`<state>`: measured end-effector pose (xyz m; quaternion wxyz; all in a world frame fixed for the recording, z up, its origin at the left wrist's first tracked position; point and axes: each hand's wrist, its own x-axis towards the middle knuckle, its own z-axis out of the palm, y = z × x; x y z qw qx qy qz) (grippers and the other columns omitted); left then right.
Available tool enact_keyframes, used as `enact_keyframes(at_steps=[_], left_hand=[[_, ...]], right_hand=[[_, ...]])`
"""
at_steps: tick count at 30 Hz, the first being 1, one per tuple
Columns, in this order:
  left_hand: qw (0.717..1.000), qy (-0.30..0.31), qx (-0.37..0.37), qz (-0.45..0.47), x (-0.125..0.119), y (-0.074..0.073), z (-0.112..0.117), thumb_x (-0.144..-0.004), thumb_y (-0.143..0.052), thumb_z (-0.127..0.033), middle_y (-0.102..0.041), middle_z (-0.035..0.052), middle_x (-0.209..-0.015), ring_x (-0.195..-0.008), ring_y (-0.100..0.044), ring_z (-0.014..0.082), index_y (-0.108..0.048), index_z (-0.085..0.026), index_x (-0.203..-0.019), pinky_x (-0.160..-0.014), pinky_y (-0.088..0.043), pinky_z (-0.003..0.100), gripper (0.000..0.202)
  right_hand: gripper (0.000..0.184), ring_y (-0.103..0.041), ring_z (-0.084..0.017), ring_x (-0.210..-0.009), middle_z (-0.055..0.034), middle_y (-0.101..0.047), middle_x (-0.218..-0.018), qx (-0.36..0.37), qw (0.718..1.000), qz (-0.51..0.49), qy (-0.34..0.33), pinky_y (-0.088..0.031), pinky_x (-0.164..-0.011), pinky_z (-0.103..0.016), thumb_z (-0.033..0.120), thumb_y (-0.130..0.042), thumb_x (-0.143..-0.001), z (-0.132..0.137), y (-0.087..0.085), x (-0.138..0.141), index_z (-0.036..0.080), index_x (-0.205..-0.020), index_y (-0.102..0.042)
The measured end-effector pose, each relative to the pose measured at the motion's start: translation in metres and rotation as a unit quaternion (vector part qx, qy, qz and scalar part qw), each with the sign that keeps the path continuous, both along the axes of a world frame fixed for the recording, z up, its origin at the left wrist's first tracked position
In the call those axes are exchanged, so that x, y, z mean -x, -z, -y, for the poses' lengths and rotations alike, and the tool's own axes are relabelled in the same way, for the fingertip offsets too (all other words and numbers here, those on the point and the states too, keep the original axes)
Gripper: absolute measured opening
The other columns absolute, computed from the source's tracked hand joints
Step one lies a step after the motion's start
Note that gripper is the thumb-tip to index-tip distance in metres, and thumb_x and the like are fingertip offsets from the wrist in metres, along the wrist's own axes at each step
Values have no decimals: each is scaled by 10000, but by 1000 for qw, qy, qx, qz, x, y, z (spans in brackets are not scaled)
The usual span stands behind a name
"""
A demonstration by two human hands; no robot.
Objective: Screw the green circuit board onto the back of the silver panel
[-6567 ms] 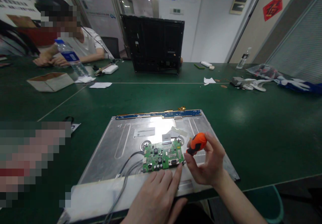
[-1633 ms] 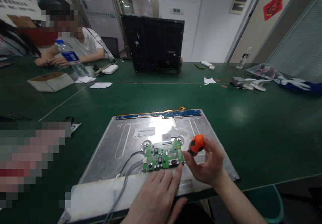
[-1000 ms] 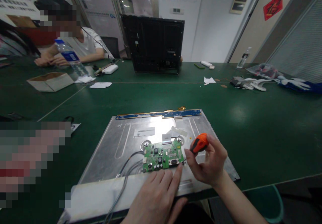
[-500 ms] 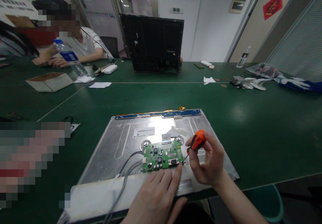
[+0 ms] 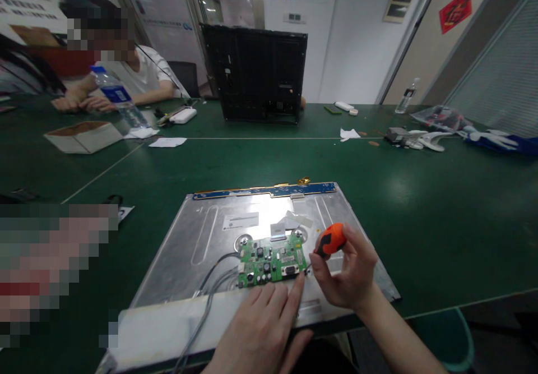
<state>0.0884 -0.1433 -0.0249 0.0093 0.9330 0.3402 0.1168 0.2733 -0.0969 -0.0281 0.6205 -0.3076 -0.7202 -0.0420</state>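
A silver metal panel (image 5: pixel 202 239) lies flat on the green table (image 5: pixel 420 206) in front of me. A small green circuit board (image 5: pixel 272 261) sits on it, with grey cables (image 5: pixel 210 295) running off toward the near edge. My right hand (image 5: pixel 348 276) is closed around a short orange-handled screwdriver (image 5: pixel 330 240), whose tip meets the board's right near corner. My left hand (image 5: pixel 263 326) lies flat on the panel just below the board, fingers stretched out and apart, the fingertips next to the screwdriver tip.
A black monitor shell (image 5: pixel 256 74) stands upright at the far side. A person sits at the back left, behind a water bottle (image 5: pixel 120 102) and a cardboard box (image 5: pixel 84 135). White gloves (image 5: pixel 420 139), paper scraps and another bottle (image 5: pixel 406 97) lie at the right.
The orange handle has tilted and turned slightly in my right hand's fingers while the tip stays at the board's corner. My left hand has not moved.
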Motion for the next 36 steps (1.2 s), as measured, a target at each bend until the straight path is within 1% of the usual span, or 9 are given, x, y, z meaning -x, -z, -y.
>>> enact_keyframes(at_steps=[4, 7, 11, 16, 20, 23, 27, 33, 36], left_hand=[[1000, 0, -2, 8, 1, 1, 0, -900, -517, -321, -629, 97, -968, -820, -575, 238, -466, -107, -1320, -710, -480, 363, 474], [1000, 1, -4, 15, 0, 2, 0, -911, -501, -327, -628, 96, -960, -819, -580, 238, -456, -101, -1333, -711, -480, 365, 481], [1000, 3, -6, 16, 0, 2, 0, -915, -496, -324, -629, 100, -968, -825, -586, 243, -456, -96, -1334, -712, -482, 367, 479], [1000, 3, -5, 11, 1, 1, 0, -916, -500, -334, -632, 101, -974, -830, -583, 243, -463, -111, -1324, -717, -480, 365, 467], [1000, 4, 8, 0, 1, 2, 0, -887, -561, -335, -631, 105, -981, -839, -581, 254, -454, -103, -1328, -725, -481, 378, 509], [1000, 4, 9, -1, 1, 3, 0, -888, -556, -327, -627, 103, -982, -841, -580, 256, -453, -102, -1330, -726, -478, 383, 507], [1000, -2, -2, 7, 1, 4, 1, -918, -501, -345, -624, 94, -960, -823, -575, 242, -471, -121, -1322, -721, -471, 369, 463], [1000, -1, -8, 9, 0, 2, 0, -914, -493, -338, -627, 96, -956, -818, -578, 243, -472, -114, -1328, -714, -480, 368, 471], [1000, 2, -2, 0, 1, 1, -1, -896, -527, -330, -630, 105, -966, -821, -578, 250, -466, -101, -1328, -710, -489, 376, 493]], right_hand=[[751, -592, -139, -706, -47, -582, -916, 31, 999, -9, -32, -578, -572, -284, 75, -534, -788, 2, -8, 0, 214, -1472, -256], [759, -605, -147, -733, -70, -594, -975, 40, 999, -10, -36, -579, -558, -280, 61, -521, -787, 2, -9, 0, 222, -1476, -246], [764, -599, -135, -703, -66, -576, -959, 27, 1000, -10, -14, -575, -562, -269, 60, -558, -789, 1, -4, 0, 201, -1476, -256], [772, -581, -132, -682, -59, -559, -967, 3, 999, -12, 32, -569, -564, -279, 97, -618, -788, 0, 0, 1, 223, -1467, -273], [764, -575, -136, -662, -46, -569, -925, 0, 1000, -3, 23, -577, -572, -292, 101, -629, -789, 0, -1, 1, 213, -1459, -281], [765, -588, -147, -676, -42, -567, -895, 8, 1000, 1, -5, -566, -544, -282, 89, -604, -789, 1, -4, 1, 190, -1467, -265], [733, -625, -171, -741, -77, -573, -971, 32, 999, -7, -28, -574, -548, -301, 88, -534, -803, 2, -10, 0, 204, -1472, -259], [728, -623, -155, -708, -83, -595, -974, 24, 1000, -6, -3, -585, -560, -292, 80, -553, -807, 2, -2, -1, 186, -1468, -269], [749, -595, -132, -664, -55, -577, -930, 21, 1000, -4, 10, -578, -570, -287, 86, -580, -799, 2, 2, 0, 197, -1470, -267]])
